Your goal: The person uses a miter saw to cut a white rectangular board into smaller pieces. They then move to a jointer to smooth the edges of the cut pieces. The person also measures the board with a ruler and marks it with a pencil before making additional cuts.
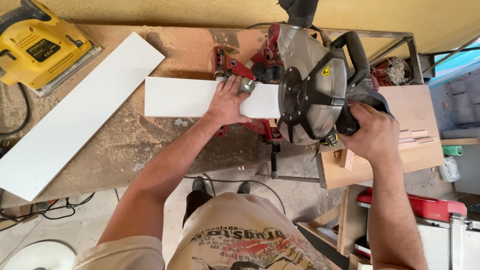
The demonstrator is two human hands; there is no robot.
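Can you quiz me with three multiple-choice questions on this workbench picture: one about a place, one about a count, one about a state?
1. Where does the left hand rest?
A. on the short white board at the miter saw
B. on the yellow sander
C. on the floor

2. How many white boards lie on the bench?
A. one
B. two
C. four

3. What is the right hand doing?
A. hanging free
B. gripping the saw's black handle
C. holding a pencil

Answers: 1 A, the palm lies flat on the board beside the blade guard. 2 B, the short board and a long white board. 3 B, the fingers wrap the handle.
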